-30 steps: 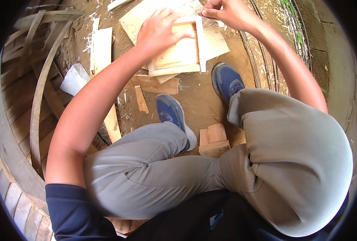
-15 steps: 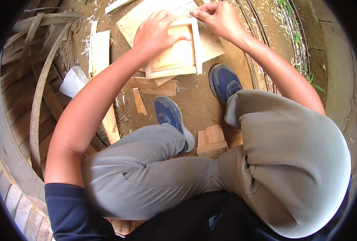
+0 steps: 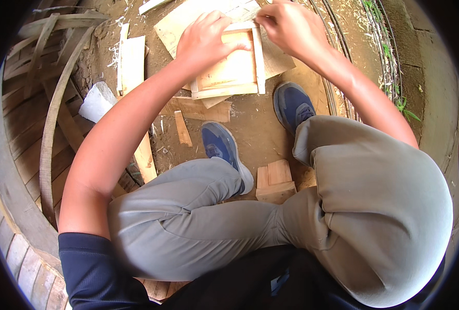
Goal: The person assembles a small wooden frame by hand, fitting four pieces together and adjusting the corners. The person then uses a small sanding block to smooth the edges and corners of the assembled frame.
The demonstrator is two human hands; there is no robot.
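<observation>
A small pale wooden tray-like frame (image 3: 224, 92) with raised strips around a flat panel lies ahead of my feet, on top of flat boards. My left hand (image 3: 201, 44) grips its far left part, thumb stretched over the inside and fingers curled at the far edge. At the frame's far right corner is my right hand (image 3: 294, 31), fingers pinched together. Whatever sits between those fingertips is too small and blurred to name. Beneath the frame, a light flat board (image 3: 276, 61) sticks out to the right.
Wood offcuts (image 3: 275, 181) lie between my legs, and a thin wedge (image 3: 183, 129) near my left shoe (image 3: 222, 144). Long planks (image 3: 132, 64) and a whitish block (image 3: 97, 102) are at left, beside a curved slatted wooden structure (image 3: 49, 124). Dark rods (image 3: 338, 57) run along the right.
The whole view has shifted slightly. My right hand has turned, its fingers coming closer over the frame's far right corner. My left hand keeps its hold on the frame.
</observation>
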